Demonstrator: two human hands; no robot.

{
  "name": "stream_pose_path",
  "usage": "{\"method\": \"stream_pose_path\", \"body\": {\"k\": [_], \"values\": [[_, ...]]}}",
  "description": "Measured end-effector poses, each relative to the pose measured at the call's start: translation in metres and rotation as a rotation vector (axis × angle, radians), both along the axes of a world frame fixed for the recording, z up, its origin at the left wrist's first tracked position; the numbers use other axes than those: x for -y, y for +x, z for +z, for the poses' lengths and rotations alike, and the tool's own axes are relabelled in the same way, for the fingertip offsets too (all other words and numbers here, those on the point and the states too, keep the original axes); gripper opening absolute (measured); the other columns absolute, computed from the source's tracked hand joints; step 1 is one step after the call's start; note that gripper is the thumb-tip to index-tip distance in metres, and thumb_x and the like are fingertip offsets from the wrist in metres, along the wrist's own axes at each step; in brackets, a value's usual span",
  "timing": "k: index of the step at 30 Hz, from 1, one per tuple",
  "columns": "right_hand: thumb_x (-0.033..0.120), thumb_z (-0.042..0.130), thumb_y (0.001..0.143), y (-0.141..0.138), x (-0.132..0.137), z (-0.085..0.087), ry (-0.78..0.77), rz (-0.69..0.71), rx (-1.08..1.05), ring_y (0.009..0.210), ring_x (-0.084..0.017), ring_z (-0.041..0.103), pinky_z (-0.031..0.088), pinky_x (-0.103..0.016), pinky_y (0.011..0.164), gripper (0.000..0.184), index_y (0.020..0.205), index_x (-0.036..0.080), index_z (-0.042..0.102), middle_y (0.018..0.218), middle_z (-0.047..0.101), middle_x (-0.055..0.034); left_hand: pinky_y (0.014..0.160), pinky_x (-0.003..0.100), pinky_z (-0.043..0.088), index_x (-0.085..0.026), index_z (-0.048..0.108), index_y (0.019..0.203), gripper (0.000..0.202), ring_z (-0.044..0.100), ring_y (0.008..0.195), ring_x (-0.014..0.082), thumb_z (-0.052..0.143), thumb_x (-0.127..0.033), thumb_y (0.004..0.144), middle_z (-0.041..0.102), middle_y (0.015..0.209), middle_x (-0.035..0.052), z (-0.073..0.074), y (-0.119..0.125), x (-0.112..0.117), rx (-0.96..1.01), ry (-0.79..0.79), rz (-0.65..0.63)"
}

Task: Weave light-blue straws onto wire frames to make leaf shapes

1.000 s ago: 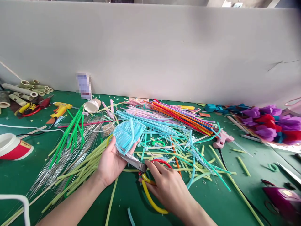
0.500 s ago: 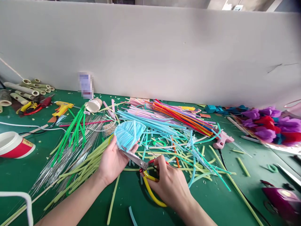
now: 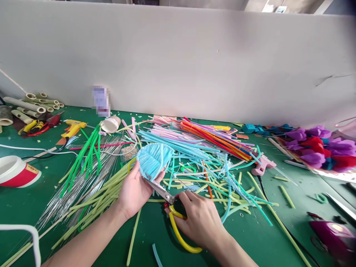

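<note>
A light blue, leaf-shaped piece made of pipe cleaners (image 3: 152, 159) rests in my left hand (image 3: 135, 191), fingers and thumb closed around its lower edge. My right hand (image 3: 198, 218) grips the scissors (image 3: 179, 231), which have yellow handles with some red on them. Their metal blades point up and left and reach the lower edge of the blue piece. Whether the blade tips have something between them is hard to make out. Behind the piece lies a heap of loose light blue pipe cleaners (image 3: 178, 144).
Silver wires (image 3: 75, 191) and green pipe cleaners (image 3: 91, 152) spread to the left, near a yellow glue gun (image 3: 73, 129) and a paper cup (image 3: 19, 172). A pink glue gun (image 3: 263, 165), purple and red flowers (image 3: 319, 148) and a purple device (image 3: 333, 237) are on the right.
The blue piece has shifted slightly right and down and turned a little. The scissors' blades look closer together, and their lower yellow handle has swung slightly down and right.
</note>
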State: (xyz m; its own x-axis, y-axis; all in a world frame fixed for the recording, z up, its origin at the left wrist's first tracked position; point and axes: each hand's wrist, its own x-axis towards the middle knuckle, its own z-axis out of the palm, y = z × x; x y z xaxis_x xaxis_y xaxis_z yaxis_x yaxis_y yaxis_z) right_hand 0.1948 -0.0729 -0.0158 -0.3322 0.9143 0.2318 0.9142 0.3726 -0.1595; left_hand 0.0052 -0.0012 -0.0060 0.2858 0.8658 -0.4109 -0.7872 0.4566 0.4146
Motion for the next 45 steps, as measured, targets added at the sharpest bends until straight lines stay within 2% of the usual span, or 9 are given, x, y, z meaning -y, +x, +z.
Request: {"method": "stream_pose_path", "body": {"k": [8,13,20,24,29,33,38,41,45], "values": [[0.041,0.062,0.081,-0.002,0.003,-0.007,0.056,0.015,-0.042,0.051,-0.018,0.059,0.022,-0.031,0.051,0.023,0.074,0.02,0.058,0.062,0.061,-0.0014,0.104,0.05,0.049,-0.014,0.049,0.142,0.05,0.057,0.126,0.0326,0.041,-0.041,0.1,0.059,0.139,0.0174,-0.002,0.0,-0.002,0.002,0.0,-0.007],[0.03,0.057,0.085,0.002,0.004,-0.009,0.029,0.051,-0.093,0.048,-0.015,0.055,0.021,-0.029,0.048,0.014,0.076,0.019,0.056,0.062,0.06,-0.0001,0.11,0.052,0.043,-0.023,0.05,0.141,0.044,0.056,0.128,0.0278,0.043,-0.037,0.101,0.063,0.136,0.0083,-0.004,-0.002,-0.004,0.006,0.008,0.038],[0.054,0.052,0.092,0.002,-0.001,0.004,0.009,-0.028,-0.419,0.043,-0.01,0.043,0.03,-0.023,0.044,0.04,0.07,0.021,0.047,0.057,0.052,0.0028,0.108,0.049,0.045,-0.033,0.045,0.145,0.045,0.049,0.135,0.0235,0.037,-0.038,0.101,0.063,0.137,0.0037,0.002,-0.007,-0.006,-0.017,0.084,-0.021],[0.066,0.057,0.084,0.011,-0.002,0.016,0.094,-0.032,-0.619,0.049,-0.012,0.054,0.041,-0.021,0.047,0.046,0.074,0.021,0.051,0.063,0.061,0.0004,0.107,0.05,0.046,-0.029,0.042,0.147,0.047,0.049,0.134,0.0261,0.041,-0.031,0.1,0.06,0.139,0.0053,0.005,-0.008,-0.004,-0.053,0.139,-0.022],[0.053,0.073,0.077,0.034,-0.007,0.025,0.147,-0.227,-0.746,0.064,-0.017,0.066,0.05,-0.023,0.059,0.034,0.084,0.022,0.059,0.081,0.073,-0.0036,0.104,0.049,0.05,-0.02,0.042,0.147,0.057,0.06,0.122,0.0318,0.055,-0.018,0.092,0.063,0.135,0.0133,0.007,-0.011,0.0,-0.146,0.102,-0.083],[0.05,0.074,0.077,0.04,-0.014,0.029,-0.088,-0.431,-1.048,0.072,-0.022,0.07,0.053,-0.027,0.063,0.032,0.078,0.021,0.06,0.081,0.073,-0.0061,0.095,0.047,0.058,-0.014,0.045,0.145,0.058,0.068,0.11,0.0334,0.06,-0.017,0.089,0.07,0.123,0.0173,0.005,-0.011,0.001,-0.254,0.057,-0.107],[0.047,0.08,0.07,0.029,-0.022,0.026,-0.457,-0.408,-1.484,0.064,-0.02,0.066,0.053,-0.027,0.055,0.038,0.075,0.021,0.054,0.071,0.067,-0.0023,0.088,0.047,0.061,-0.018,0.05,0.141,0.056,0.069,0.107,0.0325,0.062,-0.013,0.086,0.071,0.122,0.013,0.001,-0.006,0.004,-0.307,0.116,-0.113],[0.042,0.08,0.072,0.032,-0.026,0.021,-0.478,-0.393,-1.599,0.058,-0.016,0.061,0.053,-0.026,0.053,0.034,0.075,0.021,0.053,0.065,0.063,0.0005,0.088,0.048,0.061,-0.019,0.053,0.139,0.056,0.068,0.109,0.0325,0.063,-0.012,0.085,0.071,0.122,0.0118,-0.001,-0.006,0.007,-0.326,0.152,-0.145],[0.041,0.079,0.073,0.045,-0.032,0.021,-0.367,-0.454,-1.642,0.057,-0.015,0.061,0.052,-0.025,0.053,0.033,0.075,0.02,0.054,0.067,0.065,-0.0003,0.09,0.048,0.06,-0.019,0.055,0.137,0.054,0.067,0.111,0.0322,0.063,-0.014,0.084,0.071,0.123,0.0114,-0.002,-0.007,0.008,-0.333,0.154,-0.154]]}}
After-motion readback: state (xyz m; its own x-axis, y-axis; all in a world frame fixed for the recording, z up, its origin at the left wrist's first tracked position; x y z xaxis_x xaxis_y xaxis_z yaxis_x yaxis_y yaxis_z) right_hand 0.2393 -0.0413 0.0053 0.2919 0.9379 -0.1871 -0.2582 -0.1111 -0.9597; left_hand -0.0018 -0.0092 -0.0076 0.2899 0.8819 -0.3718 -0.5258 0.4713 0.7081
